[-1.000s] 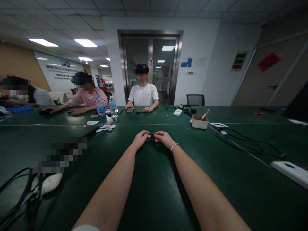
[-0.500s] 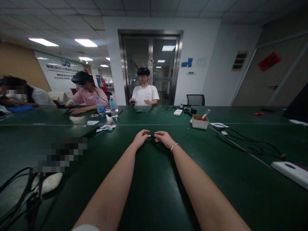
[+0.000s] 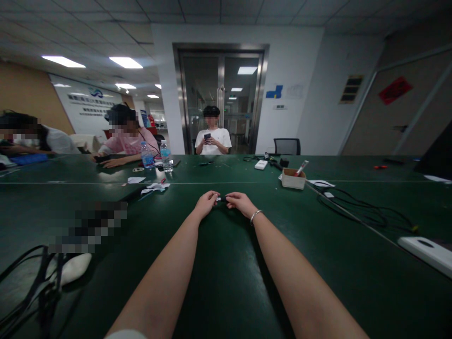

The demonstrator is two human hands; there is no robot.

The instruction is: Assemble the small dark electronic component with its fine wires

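Close together over the green table [image 3: 226, 263], both arms reach forward and my fingertips meet at one small object. It is a short black piece with a pale, shiny end [image 3: 221, 198], too small to name with certainty. My left hand [image 3: 206, 203] pinches the pale end between thumb and fingers. At the black end, my right hand [image 3: 242, 203] has its thumb and fingers closed on it. A silver bracelet [image 3: 256, 217] circles the right wrist. Fingers partly cover the object on both sides.
A small box [image 3: 294, 179] with a tube in it stands ahead to the right, near loose black cables [image 3: 367, 207]. Two water bottles [image 3: 166, 157] and crumpled paper [image 3: 155, 188] lie ahead left. Cables and a white mouse-like object [image 3: 76, 269] are near left. Several people sit around the table.
My hands stay almost in place; slightly more of the object's pale end shows by the left fingers. The person opposite has raised a phone in both hands.
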